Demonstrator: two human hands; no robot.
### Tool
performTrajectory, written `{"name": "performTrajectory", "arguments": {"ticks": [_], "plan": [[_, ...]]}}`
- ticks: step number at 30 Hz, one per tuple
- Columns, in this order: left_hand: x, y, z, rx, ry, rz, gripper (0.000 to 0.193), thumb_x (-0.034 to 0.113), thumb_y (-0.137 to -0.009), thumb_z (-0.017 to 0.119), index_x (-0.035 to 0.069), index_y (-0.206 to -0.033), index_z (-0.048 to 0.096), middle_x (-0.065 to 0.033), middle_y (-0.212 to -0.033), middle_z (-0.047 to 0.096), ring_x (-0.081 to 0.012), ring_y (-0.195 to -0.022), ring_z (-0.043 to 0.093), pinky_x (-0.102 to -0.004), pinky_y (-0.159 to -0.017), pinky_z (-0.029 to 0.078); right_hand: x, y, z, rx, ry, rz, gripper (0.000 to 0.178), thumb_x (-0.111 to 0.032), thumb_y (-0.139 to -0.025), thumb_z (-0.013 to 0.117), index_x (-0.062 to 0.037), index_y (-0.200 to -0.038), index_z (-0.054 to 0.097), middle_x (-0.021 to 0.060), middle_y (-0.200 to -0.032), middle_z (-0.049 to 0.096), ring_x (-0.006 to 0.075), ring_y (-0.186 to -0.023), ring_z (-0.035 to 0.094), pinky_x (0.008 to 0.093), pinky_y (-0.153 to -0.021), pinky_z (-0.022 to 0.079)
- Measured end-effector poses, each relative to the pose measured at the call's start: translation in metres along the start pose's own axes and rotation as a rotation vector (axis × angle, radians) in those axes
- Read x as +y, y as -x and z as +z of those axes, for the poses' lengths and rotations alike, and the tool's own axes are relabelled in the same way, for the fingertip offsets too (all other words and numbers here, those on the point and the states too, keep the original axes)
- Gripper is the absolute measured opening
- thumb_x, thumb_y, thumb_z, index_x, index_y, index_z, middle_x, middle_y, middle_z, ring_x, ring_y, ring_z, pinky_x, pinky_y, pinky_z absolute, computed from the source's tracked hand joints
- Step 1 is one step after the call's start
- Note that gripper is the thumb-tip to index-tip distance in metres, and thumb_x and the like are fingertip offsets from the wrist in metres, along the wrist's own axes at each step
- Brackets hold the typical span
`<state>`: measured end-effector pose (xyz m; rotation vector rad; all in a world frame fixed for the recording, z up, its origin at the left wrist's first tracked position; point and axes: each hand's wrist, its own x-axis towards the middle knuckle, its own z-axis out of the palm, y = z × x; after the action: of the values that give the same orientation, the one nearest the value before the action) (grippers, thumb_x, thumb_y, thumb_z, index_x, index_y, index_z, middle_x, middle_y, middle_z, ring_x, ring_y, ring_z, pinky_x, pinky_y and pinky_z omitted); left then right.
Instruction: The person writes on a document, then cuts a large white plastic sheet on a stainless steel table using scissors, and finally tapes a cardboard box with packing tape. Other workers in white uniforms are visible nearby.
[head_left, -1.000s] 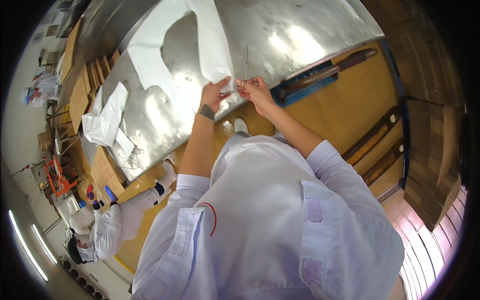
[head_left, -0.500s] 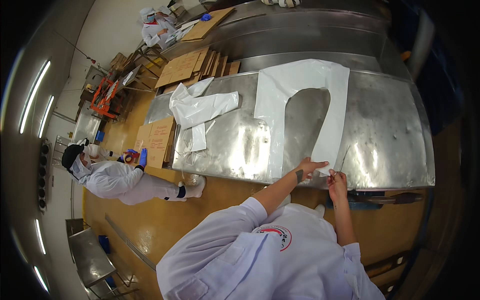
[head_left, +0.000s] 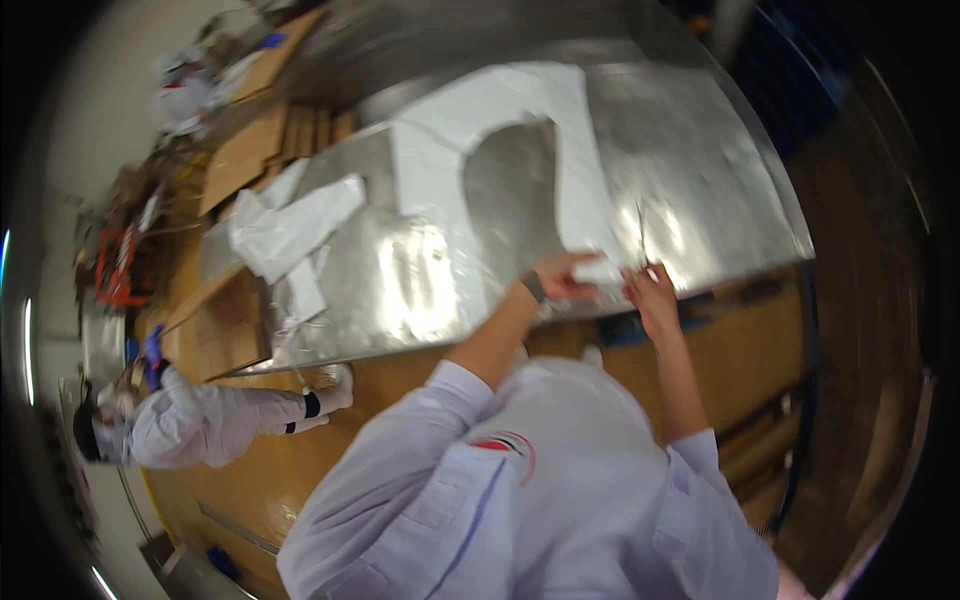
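Observation:
A white plastic sheet (head_left: 585,165) lies on the metal table, with a large arch-shaped opening cut out of its middle. My left hand (head_left: 566,277) is at the near end of the sheet's right strip, thumb and fingers apart. Just to its right, my right hand (head_left: 652,292) is closed around the handles of a pair of scissors (head_left: 641,230). The thin blades point away from me and stand slightly apart over the table. Blur hides the exact contact between my fingers and the sheet.
A crumpled white plastic piece (head_left: 290,225) lies on the left of the metal table (head_left: 690,170). Cardboard stacks (head_left: 240,165) and an open carton (head_left: 228,325) stand beyond the table's left end. A co-worker (head_left: 205,420) in white with blue gloves is near the carton; another is farther back.
The view has shifted and tilted, with motion blur. My left hand's fingers have spread, and the scissors now point away from me. The co-worker's cardboard has opened into a carton shape.

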<state>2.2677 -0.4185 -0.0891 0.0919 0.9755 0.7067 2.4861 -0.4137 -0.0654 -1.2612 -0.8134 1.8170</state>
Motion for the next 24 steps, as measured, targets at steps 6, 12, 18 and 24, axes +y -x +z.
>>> {"name": "performTrajectory", "arguments": {"ticks": [6,12,18,24], "plan": [[0.014,0.014,0.023,-0.021,0.219,0.107,0.031,0.017,-0.084,0.076,0.016,-0.111,0.061,-0.0051,-0.116,0.059,-0.0255,-0.111,0.056,-0.0526,-0.099,0.048,-0.017,0.066,0.001,-0.241,0.082,0.217,0.057,-0.067,-0.092,0.045,-0.0113,-0.084,0.056,0.0037,-0.087,0.060,0.0159,-0.074,0.062,0.0292,-0.056,0.048],[0.023,0.022,0.030,0.024,0.157,0.104,0.034,0.023,-0.083,0.078,0.015,-0.111,0.061,-0.0041,-0.112,0.063,-0.0242,-0.108,0.059,-0.0529,-0.099,0.047,0.000,0.095,0.021,-0.442,-0.030,0.304,0.066,-0.076,-0.088,0.039,-0.0125,-0.080,0.055,0.0016,-0.085,0.060,0.0141,-0.073,0.062,0.0285,-0.052,0.046],[0.028,0.020,0.034,0.046,0.109,0.084,0.036,0.024,-0.083,0.078,0.016,-0.112,0.061,-0.0040,-0.110,0.064,-0.0232,-0.105,0.060,-0.0531,-0.099,0.046,0.004,0.102,0.030,-0.527,-0.071,0.290,0.071,-0.081,-0.085,0.034,-0.0124,-0.078,0.052,0.0010,-0.083,0.057,0.0145,-0.073,0.062,0.0288,-0.048,0.045],[0.029,0.021,0.033,0.043,0.132,0.097,0.034,0.025,-0.084,0.077,0.016,-0.113,0.061,-0.0046,-0.111,0.063,-0.0247,-0.106,0.060,-0.0540,-0.099,0.046,0.000,0.099,0.036,-0.479,-0.068,0.298,0.075,-0.085,-0.083,0.029,-0.0126,-0.077,0.049,0.0003,-0.081,0.055,0.0144,-0.073,0.061,0.0282,-0.046,0.043]]}}
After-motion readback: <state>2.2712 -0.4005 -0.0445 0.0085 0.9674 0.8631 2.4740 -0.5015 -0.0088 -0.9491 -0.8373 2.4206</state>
